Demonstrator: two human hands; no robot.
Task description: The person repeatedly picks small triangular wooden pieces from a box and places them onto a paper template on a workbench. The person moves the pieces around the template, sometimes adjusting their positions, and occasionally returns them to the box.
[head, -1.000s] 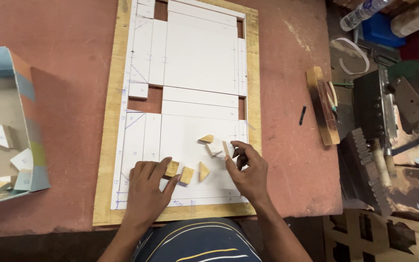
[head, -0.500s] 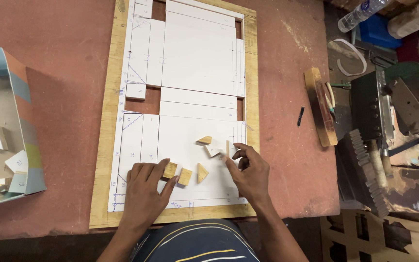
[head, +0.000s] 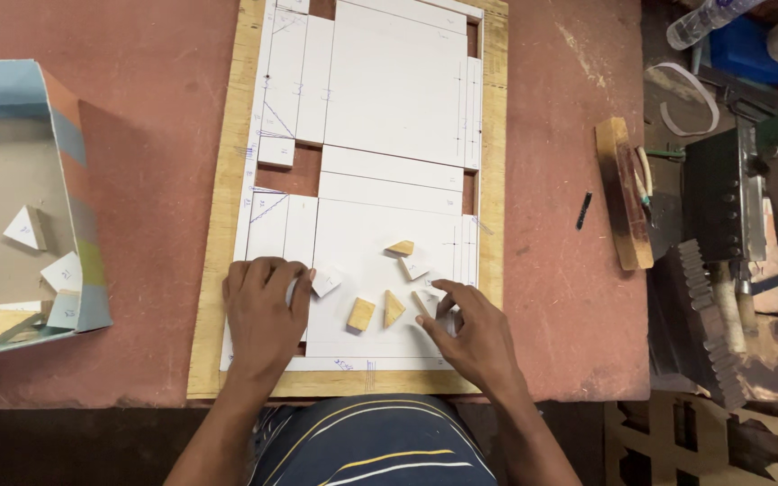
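Observation:
My left hand (head: 261, 317) lies flat on the white panels (head: 389, 108), its fingertips resting against a small white-faced block (head: 326, 281). My right hand (head: 472, 337) pinches a small wooden piece (head: 422, 301) between thumb and forefinger, low on the panel. Loose on the white surface between the hands are a square wooden block (head: 361, 313) and a wooden triangle (head: 393, 308). Two more small pieces (head: 400, 247) (head: 414, 266) lie just above my right hand. The panels sit inside a wooden board frame (head: 213, 270).
An open cardboard box (head: 56, 225) at the left holds several triangular pieces. A wooden block with cord (head: 621, 193), a small black stick (head: 583, 210) and dark metal tools (head: 722, 198) sit at the right. The red tabletop (head: 146, 180) ends near my body.
The view shifted, so the board sits further right. My left hand slid left and its block now shows a white face. My right hand lowered its piece towards the loose blocks.

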